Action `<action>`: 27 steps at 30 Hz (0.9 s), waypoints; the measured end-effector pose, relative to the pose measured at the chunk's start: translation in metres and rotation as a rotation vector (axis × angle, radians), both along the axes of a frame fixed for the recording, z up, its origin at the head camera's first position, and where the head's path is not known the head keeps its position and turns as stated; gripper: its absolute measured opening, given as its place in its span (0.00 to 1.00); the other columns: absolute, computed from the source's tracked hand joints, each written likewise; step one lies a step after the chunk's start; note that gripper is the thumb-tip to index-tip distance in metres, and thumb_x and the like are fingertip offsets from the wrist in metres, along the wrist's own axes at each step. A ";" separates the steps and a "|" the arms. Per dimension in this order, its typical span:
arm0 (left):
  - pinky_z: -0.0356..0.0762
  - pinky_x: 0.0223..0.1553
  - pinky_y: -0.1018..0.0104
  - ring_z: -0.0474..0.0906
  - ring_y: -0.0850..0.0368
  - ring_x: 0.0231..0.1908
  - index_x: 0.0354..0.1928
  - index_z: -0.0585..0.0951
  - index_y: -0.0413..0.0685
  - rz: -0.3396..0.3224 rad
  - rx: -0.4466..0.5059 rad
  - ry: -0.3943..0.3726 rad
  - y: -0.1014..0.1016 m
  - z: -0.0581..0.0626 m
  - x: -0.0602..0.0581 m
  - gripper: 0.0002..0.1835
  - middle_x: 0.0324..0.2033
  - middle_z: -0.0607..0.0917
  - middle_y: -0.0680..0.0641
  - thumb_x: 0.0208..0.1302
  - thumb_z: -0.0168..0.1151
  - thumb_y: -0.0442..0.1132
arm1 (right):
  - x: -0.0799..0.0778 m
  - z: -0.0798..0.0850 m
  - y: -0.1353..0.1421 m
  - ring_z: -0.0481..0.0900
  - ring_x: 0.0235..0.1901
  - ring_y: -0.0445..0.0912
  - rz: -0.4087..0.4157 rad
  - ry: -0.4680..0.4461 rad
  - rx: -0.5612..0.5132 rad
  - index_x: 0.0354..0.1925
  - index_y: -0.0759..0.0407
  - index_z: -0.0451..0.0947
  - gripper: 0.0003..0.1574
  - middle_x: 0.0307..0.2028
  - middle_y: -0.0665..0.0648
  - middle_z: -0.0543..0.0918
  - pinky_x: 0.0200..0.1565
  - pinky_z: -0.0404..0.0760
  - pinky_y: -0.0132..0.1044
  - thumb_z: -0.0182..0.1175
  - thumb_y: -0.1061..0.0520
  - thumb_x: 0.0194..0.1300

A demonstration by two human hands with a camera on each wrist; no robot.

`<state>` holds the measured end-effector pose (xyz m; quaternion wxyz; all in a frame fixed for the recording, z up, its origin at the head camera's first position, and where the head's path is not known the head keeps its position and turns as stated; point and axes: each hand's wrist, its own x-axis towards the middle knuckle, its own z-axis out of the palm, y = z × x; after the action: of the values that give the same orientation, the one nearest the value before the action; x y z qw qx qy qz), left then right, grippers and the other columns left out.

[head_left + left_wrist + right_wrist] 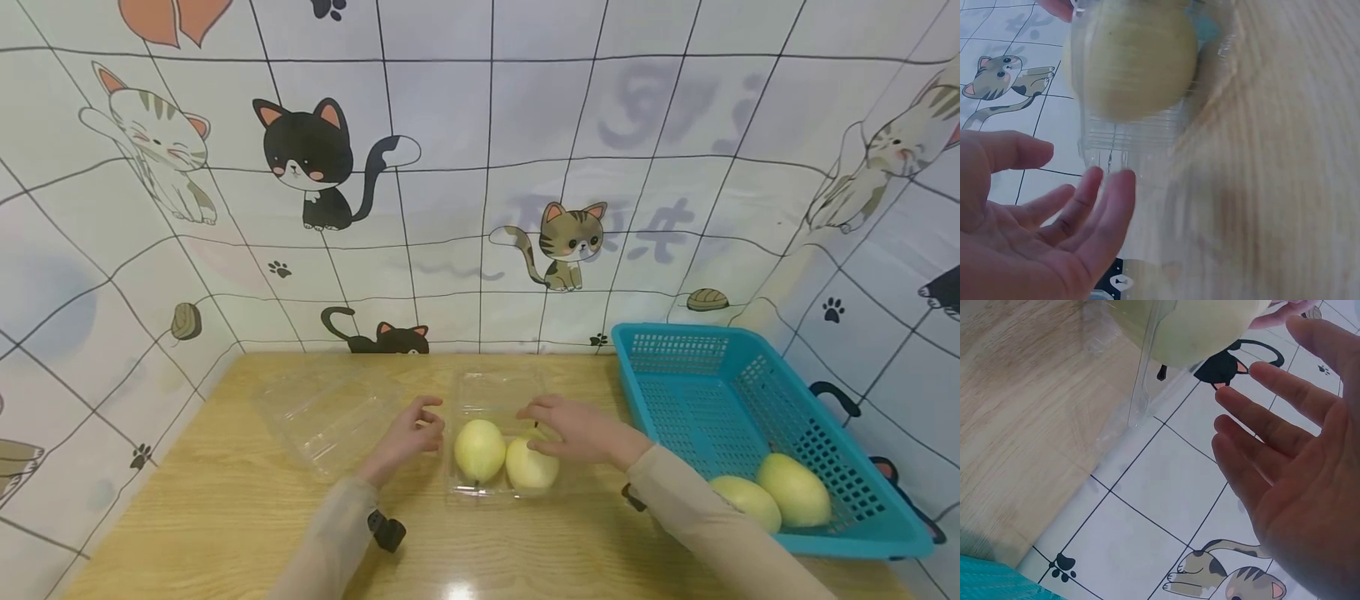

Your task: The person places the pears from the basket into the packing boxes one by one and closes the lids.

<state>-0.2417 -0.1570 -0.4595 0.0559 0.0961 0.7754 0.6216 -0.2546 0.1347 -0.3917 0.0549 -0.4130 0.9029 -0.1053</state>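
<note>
Resting on the wooden table (pixel 225 517): clear plastic tray (pixel 495 392) holding 2 yellow-green fruits (pixel 480 450). Left hand (pixel 411 435) relaxed beside it; right hand (pixel 577 432), fingers straight, over the right fruit (pixel 529 468).

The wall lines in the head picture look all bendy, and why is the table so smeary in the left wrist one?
Head view: the wide lens bows the wall grid. Left wrist view: the table is smeared with blur and the yellow fruit looks soft. Right wrist view: the right hand looks sharp.
</note>
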 end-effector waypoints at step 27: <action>0.80 0.47 0.55 0.77 0.39 0.49 0.63 0.65 0.24 0.107 -0.065 -0.270 0.016 -0.003 -0.044 0.24 0.51 0.77 0.30 0.70 0.50 0.34 | 0.001 0.006 0.014 0.73 0.57 0.58 -0.131 0.031 -0.110 0.59 0.61 0.74 0.24 0.56 0.62 0.77 0.57 0.72 0.55 0.59 0.52 0.68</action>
<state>-0.2857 -0.1411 -0.4626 0.1293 -0.0318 0.7847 0.6054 -0.2534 0.1484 -0.3855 0.0111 -0.3570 0.9216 -0.1517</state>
